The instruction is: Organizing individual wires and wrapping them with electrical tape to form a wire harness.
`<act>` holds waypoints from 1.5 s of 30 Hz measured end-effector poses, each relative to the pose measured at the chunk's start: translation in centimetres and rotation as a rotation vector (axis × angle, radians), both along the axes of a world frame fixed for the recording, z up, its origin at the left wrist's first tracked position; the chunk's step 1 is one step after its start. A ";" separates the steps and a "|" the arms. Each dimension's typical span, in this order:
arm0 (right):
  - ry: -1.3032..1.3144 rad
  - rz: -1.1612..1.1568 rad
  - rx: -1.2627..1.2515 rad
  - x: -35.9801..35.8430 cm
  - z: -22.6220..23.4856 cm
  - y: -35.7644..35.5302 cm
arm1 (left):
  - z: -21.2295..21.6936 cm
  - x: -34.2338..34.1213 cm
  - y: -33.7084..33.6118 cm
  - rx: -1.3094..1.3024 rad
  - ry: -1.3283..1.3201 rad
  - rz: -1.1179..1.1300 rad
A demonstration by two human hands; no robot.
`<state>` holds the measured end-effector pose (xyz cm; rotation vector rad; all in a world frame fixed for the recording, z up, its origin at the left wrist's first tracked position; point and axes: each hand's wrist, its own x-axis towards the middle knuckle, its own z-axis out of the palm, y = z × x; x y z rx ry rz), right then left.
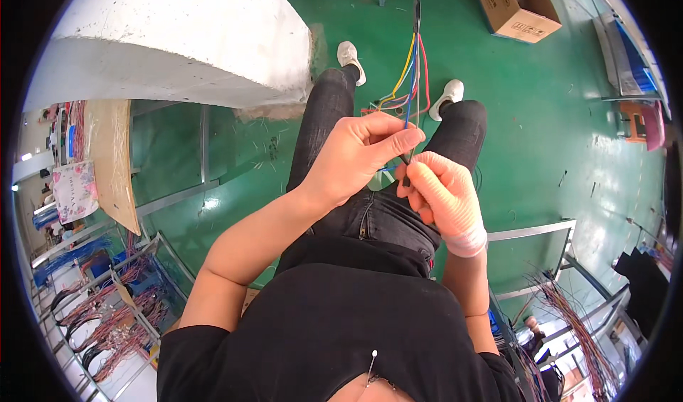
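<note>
A wire harness [417, 18] hangs down in front of me, its black sleeve fanning out into yellow, blue, red, pink and grey wires [410, 75]. My left hand [366, 149], bare, pinches wires from this bundle between thumb and fingertips. Close beside it on the right, my right hand [442, 194] wears a pale knitted glove. Its thumb and fingers are closed around the lower wire ends, near a small dark piece partly hidden by the fingers. The fingertips of both hands nearly meet above my lap.
A white pillar [178, 39] stands at the front left. An open cardboard box [523, 11] sits on the green floor [541, 124] at the far right. Racks hold bundles of wires [121, 324] at the lower left, and more wires [580, 331] hang at the lower right.
</note>
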<state>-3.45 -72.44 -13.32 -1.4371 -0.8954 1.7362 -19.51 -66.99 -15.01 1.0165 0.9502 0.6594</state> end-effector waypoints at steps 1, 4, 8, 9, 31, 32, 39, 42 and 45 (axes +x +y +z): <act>0.079 -0.001 -0.045 0.1 -0.4 0.0 | -0.2 -0.1 -0.2 0.003 -0.003 0.001; 0.203 0.002 -0.098 -0.5 -0.8 -0.3 | -0.8 -0.5 -0.8 0.269 0.145 0.021; -0.279 -0.096 0.423 -2.8 -2.6 -0.8 | 0.3 -1.4 -2.9 0.485 0.383 0.181; -0.383 -0.083 0.507 -3.2 -2.7 -0.9 | 0.5 -1.9 -3.3 0.549 0.460 0.232; 0.670 0.123 -0.165 -4.4 -4.2 6.7 | 3.0 -6.9 0.5 -0.490 -0.051 -0.104; 0.504 0.249 -0.115 -4.4 -3.4 7.5 | 3.1 -7.0 0.7 -0.495 -0.050 -0.098; 0.291 0.305 -0.063 -3.8 -2.2 9.6 | 3.1 -7.5 1.7 -0.584 -0.182 -0.149; 0.297 0.328 0.016 -3.8 -2.8 9.7 | 2.8 -7.7 1.8 -0.589 -0.231 -0.166; 0.237 0.311 -0.002 -4.0 -2.8 9.7 | 2.7 -7.8 1.7 -0.584 -0.222 -0.116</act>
